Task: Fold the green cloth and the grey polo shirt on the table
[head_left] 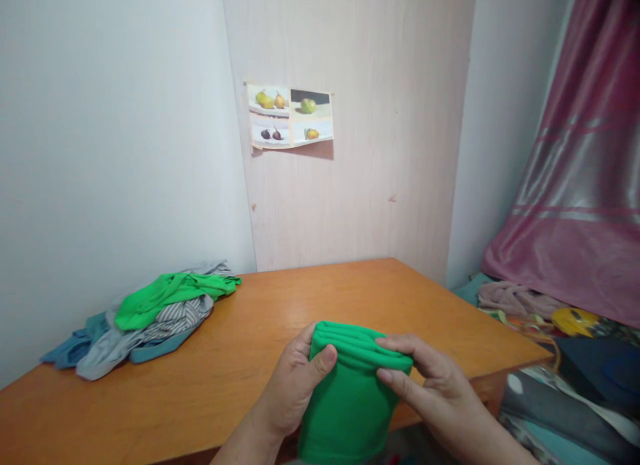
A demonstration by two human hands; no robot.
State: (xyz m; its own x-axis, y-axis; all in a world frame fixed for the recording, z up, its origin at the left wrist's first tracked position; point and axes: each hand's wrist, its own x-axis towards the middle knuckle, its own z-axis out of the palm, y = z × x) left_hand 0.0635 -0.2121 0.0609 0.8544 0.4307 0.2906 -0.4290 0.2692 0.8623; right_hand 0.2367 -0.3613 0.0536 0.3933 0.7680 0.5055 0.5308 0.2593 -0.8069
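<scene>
A green cloth garment [350, 405], folded into a thick compact bundle, is held up in front of me at the table's near edge. Its stacked fold layers show along the top. My left hand [300, 382] grips its left side, thumb across the front face and the other fingers behind. On the right, my right hand [425, 385] pinches the top corner between thumb and fingers. What kind of garment it is cannot be made out from the folded shape.
A loose heap of clothes [165, 318], bright green, striped and blue, lies on the left of the wooden table [310, 292]. Fruit pictures [290, 116] hang on the back wall. A pink curtain [575, 252] and piled belongings [575, 385] are at the right.
</scene>
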